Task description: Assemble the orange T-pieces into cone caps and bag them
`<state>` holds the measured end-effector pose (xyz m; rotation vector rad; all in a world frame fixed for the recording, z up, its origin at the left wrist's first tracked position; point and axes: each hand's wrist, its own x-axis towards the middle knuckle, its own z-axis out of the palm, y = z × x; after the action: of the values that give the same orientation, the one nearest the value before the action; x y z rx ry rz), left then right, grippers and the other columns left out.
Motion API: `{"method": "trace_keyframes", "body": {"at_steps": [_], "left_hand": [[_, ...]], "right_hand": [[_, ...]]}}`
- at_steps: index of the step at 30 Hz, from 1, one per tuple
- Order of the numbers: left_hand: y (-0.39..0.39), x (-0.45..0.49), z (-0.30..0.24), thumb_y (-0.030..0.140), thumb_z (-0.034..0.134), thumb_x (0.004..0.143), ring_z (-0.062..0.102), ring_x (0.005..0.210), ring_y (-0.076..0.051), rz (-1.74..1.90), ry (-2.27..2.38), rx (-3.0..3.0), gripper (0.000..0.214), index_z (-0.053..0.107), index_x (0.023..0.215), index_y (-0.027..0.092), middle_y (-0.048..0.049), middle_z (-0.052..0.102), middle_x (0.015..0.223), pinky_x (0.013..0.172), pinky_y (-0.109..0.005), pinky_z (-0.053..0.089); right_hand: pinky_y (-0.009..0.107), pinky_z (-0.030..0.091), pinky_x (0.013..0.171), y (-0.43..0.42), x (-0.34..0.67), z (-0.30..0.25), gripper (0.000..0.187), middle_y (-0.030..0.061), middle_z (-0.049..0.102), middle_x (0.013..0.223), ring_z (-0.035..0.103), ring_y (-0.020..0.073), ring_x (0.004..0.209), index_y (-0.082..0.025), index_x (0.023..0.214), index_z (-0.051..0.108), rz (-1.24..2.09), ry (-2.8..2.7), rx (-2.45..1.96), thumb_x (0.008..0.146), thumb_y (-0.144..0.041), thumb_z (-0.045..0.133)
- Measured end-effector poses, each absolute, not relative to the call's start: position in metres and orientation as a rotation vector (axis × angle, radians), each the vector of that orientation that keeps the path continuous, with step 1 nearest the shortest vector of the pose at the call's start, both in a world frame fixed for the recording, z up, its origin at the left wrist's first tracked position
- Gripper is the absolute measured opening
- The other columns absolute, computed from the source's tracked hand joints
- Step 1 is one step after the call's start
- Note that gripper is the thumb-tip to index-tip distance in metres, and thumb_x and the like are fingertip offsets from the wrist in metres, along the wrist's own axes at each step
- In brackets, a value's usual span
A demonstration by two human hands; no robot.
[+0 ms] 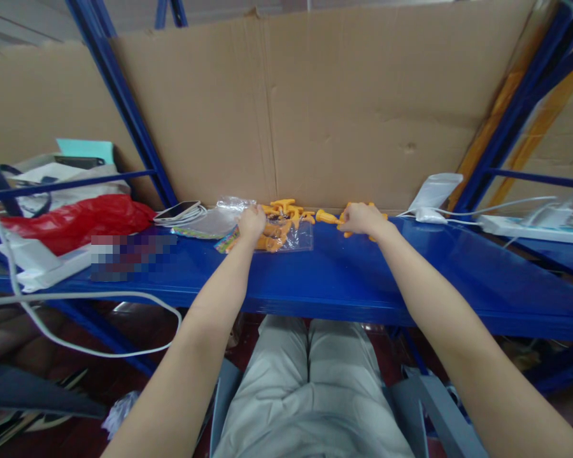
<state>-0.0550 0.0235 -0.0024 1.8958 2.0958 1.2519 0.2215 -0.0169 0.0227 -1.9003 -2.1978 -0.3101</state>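
Observation:
My left hand [252, 222] is closed at the left end of a clear plastic bag [302, 236] with a colourful printed strip. Orange plastic pieces [273, 236] show in or under the film, and more orange pieces [286, 207] are heaped just behind it. My right hand [361, 218] is bent down with its fingers closed around an orange plastic piece [347, 234], mostly hidden by the hand. Beside its fingertips lies an orange toy part shaped like a handle [326, 217]. Further orange bits stick out around the right hand.
Both hands work over a blue metal shelf [325, 280] backed by a cardboard sheet [353, 114]. Flat clear bags [205, 222], a phone [179, 211] and a red plastic bag [86, 222] lie left. A white power strip [535, 228] with cables lies right. A white cable [105, 294] hangs in front.

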Motion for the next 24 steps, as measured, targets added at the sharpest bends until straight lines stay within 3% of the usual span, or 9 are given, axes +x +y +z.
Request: {"method": "trace_keyframes", "body": {"at_steps": [3,7,18,24], "left_hand": [[0.024,-0.06,0.0,0.031,0.031,0.099,0.057,0.13,-0.035,1.266,2.179,1.702,0.046,0.065,0.122,0.012,-0.0213,0.066,0.131,0.112,-0.049,0.038],[0.026,-0.064,-0.002,0.031,0.035,0.097,0.057,0.129,-0.036,1.202,2.162,1.64,0.046,0.066,0.121,0.009,-0.0236,0.065,0.13,0.106,-0.045,0.044],[0.023,-0.059,0.004,0.025,0.03,0.099,0.056,0.131,-0.033,1.152,2.097,1.702,0.048,0.065,0.124,0.003,-0.0238,0.063,0.134,0.109,-0.039,0.042],[0.023,-0.056,0.006,0.025,0.028,0.099,0.06,0.126,-0.031,1.164,2.034,1.678,0.05,0.066,0.123,0.002,-0.0227,0.066,0.131,0.103,-0.037,0.046]], "right_hand": [[0.036,0.053,0.078,-0.027,0.22,0.034,0.015,0.0102,0.073,0.077,0.07,0.0271,0.085,-0.018,0.085,0.079,-0.194,-2.196,-1.827,0.074,-0.027,0.072],[0.034,0.051,0.069,-0.035,0.208,0.034,0.006,0.0063,0.072,0.069,0.068,0.0236,0.074,-0.02,0.075,0.077,0.006,-2.332,-1.657,0.072,-0.02,0.072],[0.031,0.046,0.072,-0.033,0.185,0.018,0.013,0.004,0.073,0.073,0.067,0.0216,0.076,-0.02,0.076,0.078,0.079,-2.388,-1.412,0.076,-0.015,0.067],[0.028,0.045,0.071,-0.028,0.181,0.009,0.014,0.0045,0.073,0.075,0.064,0.0175,0.072,-0.014,0.081,0.078,0.131,-2.392,-1.327,0.079,-0.015,0.065]]}}
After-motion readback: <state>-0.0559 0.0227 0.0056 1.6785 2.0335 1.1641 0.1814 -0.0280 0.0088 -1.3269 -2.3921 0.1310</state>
